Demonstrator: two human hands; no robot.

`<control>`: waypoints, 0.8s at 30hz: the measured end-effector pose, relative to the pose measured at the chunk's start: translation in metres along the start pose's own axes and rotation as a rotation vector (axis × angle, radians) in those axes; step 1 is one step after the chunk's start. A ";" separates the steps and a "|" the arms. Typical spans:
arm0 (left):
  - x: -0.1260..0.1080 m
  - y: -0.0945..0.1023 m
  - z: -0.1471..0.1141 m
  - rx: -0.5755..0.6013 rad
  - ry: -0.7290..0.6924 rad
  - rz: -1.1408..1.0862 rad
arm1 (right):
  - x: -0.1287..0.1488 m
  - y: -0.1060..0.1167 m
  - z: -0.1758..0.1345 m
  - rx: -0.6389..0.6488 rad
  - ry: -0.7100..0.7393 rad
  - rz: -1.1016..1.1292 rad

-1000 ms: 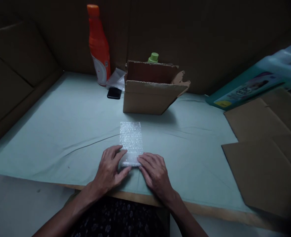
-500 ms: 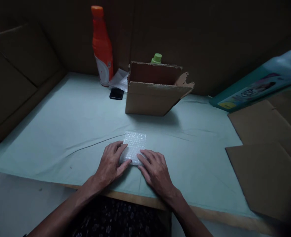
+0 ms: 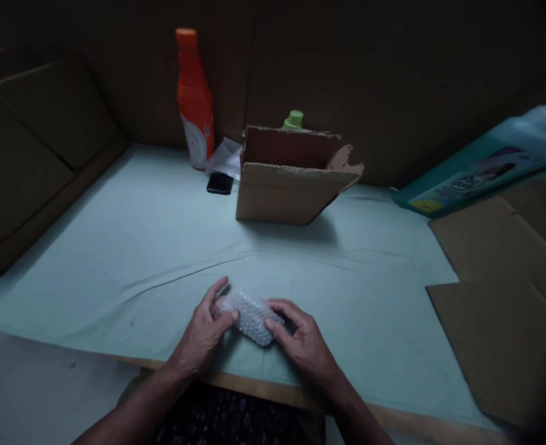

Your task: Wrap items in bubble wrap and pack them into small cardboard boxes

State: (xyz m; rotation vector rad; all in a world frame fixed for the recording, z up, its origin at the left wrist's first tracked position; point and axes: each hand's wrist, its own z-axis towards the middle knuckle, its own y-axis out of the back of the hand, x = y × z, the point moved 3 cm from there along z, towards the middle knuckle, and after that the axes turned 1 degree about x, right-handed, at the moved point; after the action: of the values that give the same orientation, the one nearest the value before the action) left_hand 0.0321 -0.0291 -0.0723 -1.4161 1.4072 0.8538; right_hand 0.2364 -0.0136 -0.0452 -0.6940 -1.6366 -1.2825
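A small bundle of clear bubble wrap [image 3: 251, 316] is held between both hands, tilted, just above the pale green cloth near the table's front edge. My left hand [image 3: 208, 324] grips its left end, thumb on the near face and index finger raised above. At the right end, my right hand [image 3: 301, 334] pinches it with the thumb in front and fingers behind. Whatever may lie inside the wrap cannot be made out. Beyond the hands stands an open cardboard box [image 3: 286, 194], its top flaps upright and ragged.
Behind the box, a green cap [image 3: 294, 119] shows. An orange bottle [image 3: 194, 105], a clear plastic packet [image 3: 225, 157] and a black phone-like object [image 3: 220, 183] sit to its left. Flat cardboard pieces [image 3: 499, 340] and a teal jug [image 3: 477, 167] are on the right; cardboard [image 3: 27, 148] stands left.
The bubble wrap lay flat under both hands; now it is lifted, turned and gripped at its two ends. The view has tipped slightly, so the background sits lower.
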 end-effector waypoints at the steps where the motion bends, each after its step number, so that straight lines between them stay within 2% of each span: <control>1: -0.002 -0.003 0.002 0.016 -0.018 0.025 | 0.000 0.004 0.001 -0.013 0.028 -0.005; 3: -0.005 -0.009 0.004 0.052 -0.057 0.073 | -0.001 0.010 0.002 0.023 0.039 0.025; 5: -0.009 -0.014 0.007 0.092 -0.113 0.126 | -0.002 0.012 0.004 0.126 -0.020 0.084; 7: -0.023 -0.016 0.016 0.092 -0.245 0.246 | -0.003 0.015 0.006 0.154 -0.077 0.132; 9: -0.051 -0.015 0.035 0.011 -0.480 0.459 | -0.006 0.020 0.007 0.097 -0.109 0.155; 12: -0.114 -0.016 0.080 -0.201 -0.914 0.837 | -0.012 0.030 0.004 0.015 -0.106 0.136; 13: -0.135 -0.016 0.098 -0.275 -1.009 0.942 | -0.014 0.033 0.002 0.010 -0.101 0.118; 15: -0.170 -0.019 0.136 -0.349 -1.071 1.102 | -0.018 0.039 -0.004 0.003 -0.096 0.078; 18: -0.196 -0.025 0.174 -0.267 -1.052 1.218 | -0.021 0.050 -0.014 -0.038 -0.085 0.017; 21: -0.194 -0.028 0.168 -0.121 -1.107 1.223 | -0.018 0.071 -0.023 -0.087 -0.034 -0.046; 24: -0.178 -0.021 0.127 -0.073 -1.162 1.201 | -0.015 0.108 -0.037 -0.202 0.034 -0.145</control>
State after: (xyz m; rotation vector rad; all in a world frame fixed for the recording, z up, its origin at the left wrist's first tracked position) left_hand 0.0520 0.1485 0.0566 0.2099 1.1104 2.0146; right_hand 0.3461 -0.0150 -0.0110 -0.6795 -1.5669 -1.5721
